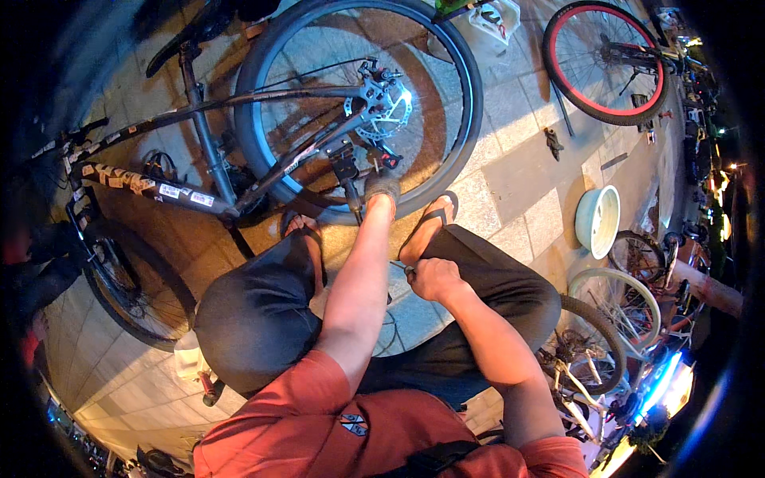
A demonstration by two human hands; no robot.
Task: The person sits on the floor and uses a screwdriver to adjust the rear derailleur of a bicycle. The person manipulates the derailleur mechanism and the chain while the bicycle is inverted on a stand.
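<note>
A dark bicycle lies on its side before me, its frame covered in small stickers. Its rear wheel has a silver brake disc at the hub. My left hand reaches over the tyre's near edge, beside a black-and-red part below the disc. The hand is dark and its fingertips are hard to make out. Between my knees my right hand is closed in a fist around a thin metal tool; only a short end of it shows, so its kind is unclear.
The bicycle's front wheel lies at the left. A red-rimmed wheel is at the upper right, with a small dark item on the paving below. Farther right are a pale round basin and several bicycles. A clear plastic bag sits beyond the rear wheel.
</note>
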